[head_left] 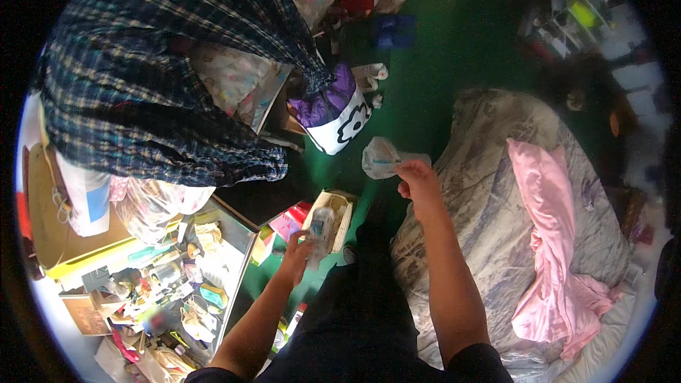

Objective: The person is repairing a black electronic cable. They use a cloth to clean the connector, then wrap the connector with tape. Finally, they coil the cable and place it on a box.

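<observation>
My right hand pinches the edge of a crumpled clear plastic bag, which hangs to the left of the fingers above the green floor. Lower and to the left, my left hand is closed on a clear plastic container with a bluish patch; whether it is a bottle or a pack I cannot tell. Behind that container stands a small open cardboard box, its inside partly hidden. Red and pink packets lie beside the box.
A bed with a grey patterned cover and a twisted pink cloth is on the right. At lower left, a desk is heaped with small items. Dark plaid fabric and a purple-and-white bag are at upper left.
</observation>
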Demonstrator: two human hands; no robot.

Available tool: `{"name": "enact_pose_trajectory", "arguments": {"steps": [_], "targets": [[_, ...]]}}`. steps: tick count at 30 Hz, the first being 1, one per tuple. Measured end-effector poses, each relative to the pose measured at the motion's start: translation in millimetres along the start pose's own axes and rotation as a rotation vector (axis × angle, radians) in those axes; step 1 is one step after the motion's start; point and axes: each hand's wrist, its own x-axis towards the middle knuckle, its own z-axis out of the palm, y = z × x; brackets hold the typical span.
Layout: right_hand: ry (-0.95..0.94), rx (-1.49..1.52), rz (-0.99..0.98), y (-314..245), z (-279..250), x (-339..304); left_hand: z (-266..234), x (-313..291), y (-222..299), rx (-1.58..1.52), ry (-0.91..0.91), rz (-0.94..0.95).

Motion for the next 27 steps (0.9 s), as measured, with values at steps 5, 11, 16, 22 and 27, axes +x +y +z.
{"name": "enact_pose_trajectory", "arguments": {"steps": [5, 11, 16, 22, 27], "targets": [[0.06, 0.062, -0.075, -17, -6, -20, -69, -5, -93, 0.062, 0.117, 0.058], [-0.031, 0.265, -0.189, -41, -22, -36, -95, -49, -106, 0.01, 0.223, 0.08], [-0.095, 0.328, -0.114, -57, -26, -12, -97, -49, -98, 0.014, 0.343, 0.029], [-0.123, 0.402, -0.033, -90, -43, 41, -62, 11, -55, 0.362, 0.466, 0.006], [-0.174, 0.395, 0.054, -176, -44, 65, -69, 84, -13, 0.725, 0.506, 0.284]]}}
